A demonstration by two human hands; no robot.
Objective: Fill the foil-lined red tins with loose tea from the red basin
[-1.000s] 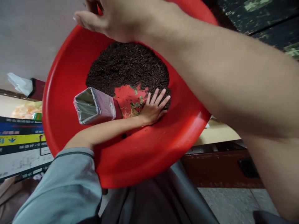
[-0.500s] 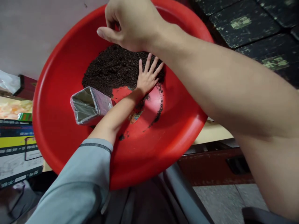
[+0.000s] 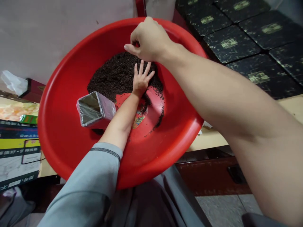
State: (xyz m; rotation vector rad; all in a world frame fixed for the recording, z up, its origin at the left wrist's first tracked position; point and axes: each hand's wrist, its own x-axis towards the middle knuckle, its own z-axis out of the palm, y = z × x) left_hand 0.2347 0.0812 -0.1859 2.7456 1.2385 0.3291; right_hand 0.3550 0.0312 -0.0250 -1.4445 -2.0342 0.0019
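A heap of dark loose bits (image 3: 113,74), looking like tea leaves, lies toward the far side of a wide red plastic basin (image 3: 63,138). My left hand (image 3: 141,80) rests palm down at the heap's near right edge, its fingers spread. Above the far right of the heap is my right hand (image 3: 151,39), fingers curled under and thumb pointing left. Whatever its fingers hold, if anything, is hidden. Left of my left forearm, a square canister lined with clear plastic (image 3: 91,110) lies on its side, mouth toward me. Some dark bits trail along the basin floor.
Black tins with pale labels (image 3: 236,41) stand packed at the right. Printed boxes (image 3: 20,154) and a dark red box (image 3: 34,90) with white plastic lie at the left. The basin sits on a pale tabletop (image 3: 213,137) against a white wall (image 3: 59,31).
My left hand has slid a little to the left along the heap's edge, fingers still spread. My right hand has shifted right over the basin. The camera view has tilted up.
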